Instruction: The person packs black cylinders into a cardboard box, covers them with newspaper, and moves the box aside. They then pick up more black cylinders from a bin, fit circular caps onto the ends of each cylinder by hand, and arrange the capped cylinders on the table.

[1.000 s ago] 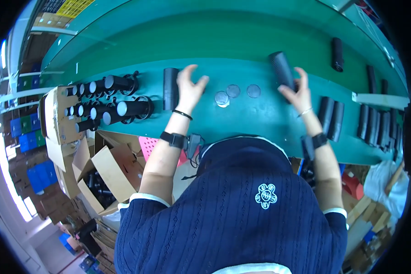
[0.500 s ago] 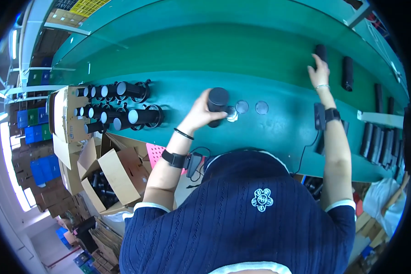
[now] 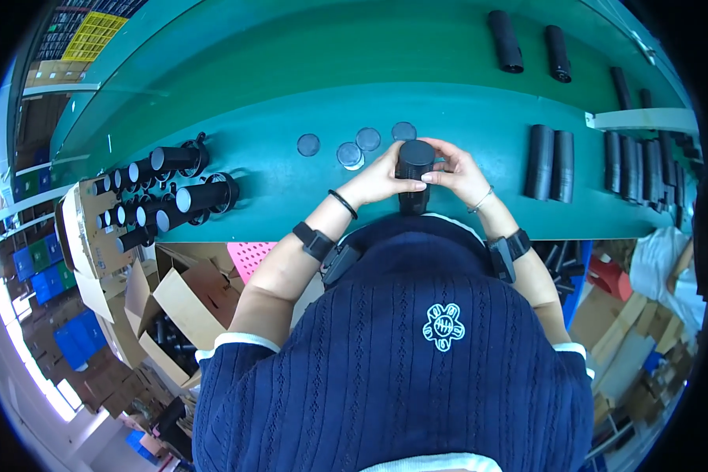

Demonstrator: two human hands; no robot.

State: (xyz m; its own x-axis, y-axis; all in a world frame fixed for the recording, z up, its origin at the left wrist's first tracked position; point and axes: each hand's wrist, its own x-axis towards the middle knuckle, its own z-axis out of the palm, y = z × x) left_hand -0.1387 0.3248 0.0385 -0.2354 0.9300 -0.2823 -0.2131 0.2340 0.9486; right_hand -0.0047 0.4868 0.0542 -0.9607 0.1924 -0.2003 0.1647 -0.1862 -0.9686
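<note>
Right hand (image 3: pixel 458 175) is back from the far side of the green table (image 3: pixel 291 189), joining left hand (image 3: pixel 377 179) on the upright black plastic cylinder (image 3: pixel 414 175) at table's near edge; both hands' fingers grip it w/ round dark discs (image 3: pixel 351 153) just beyond.

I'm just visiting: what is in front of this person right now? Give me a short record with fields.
surface: green bench
left hand: grips the black tube from its left side
right hand: grips the same tube from its right side
tube: upright, at the bench's near edge, close to the body
discs: four round dark ones, lying flat just beyond the hands
left of the hands: black tubes with ring handles, lying in rows
right of the hands: two black tubes side by side
</note>
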